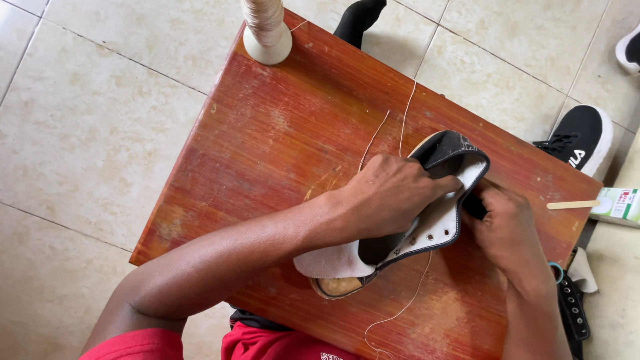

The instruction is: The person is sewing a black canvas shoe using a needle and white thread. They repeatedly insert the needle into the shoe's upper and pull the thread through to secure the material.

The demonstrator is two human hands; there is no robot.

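Observation:
A black and white shoe (437, 227) lies on its side on a red-brown wooden table (280, 127). My left hand (390, 193) presses down over the shoe's opening, fingers reaching inside along the white lining. My right hand (507, 230) grips the shoe's far edge near the toe, fingers curled against it. A thin pale thread (403, 113) runs from the shoe across the table, and another loop of thread (400, 310) trails toward the near edge. A spool of the same thread (265, 23) stands at the table's far corner.
A flat wooden stick (572, 205) lies at the table's right edge beside a small white and green box (619, 203). A black and white sneaker (581, 137) sits on the tiled floor, another shoe (629, 48) farther off. A dark strap (573, 307) hangs at the right.

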